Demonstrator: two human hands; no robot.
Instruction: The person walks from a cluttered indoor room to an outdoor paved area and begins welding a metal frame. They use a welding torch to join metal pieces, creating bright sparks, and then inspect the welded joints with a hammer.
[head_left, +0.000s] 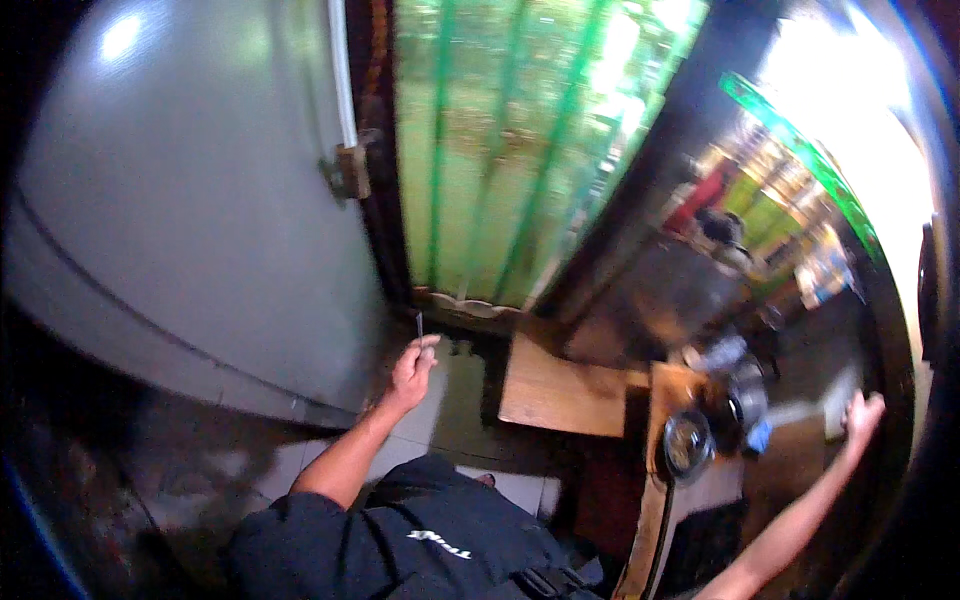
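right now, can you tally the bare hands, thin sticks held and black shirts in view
Bare hands: 2, the left hand and the right hand
Thin stick: 1, in the left hand's fingers
Black shirt: 1
Total: 4

Blur Over Both Hands

I can't identify the thin object (420,325) in the left hand (409,370). The right hand (862,412) is too smeared to read, its forearm (785,525) cut off below. The round vessel's (688,444) contents blur.

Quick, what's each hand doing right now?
Left hand: closed, holding a thin object, too blurred to name.
Right hand: looks curled; can't tell if it's holding anything.
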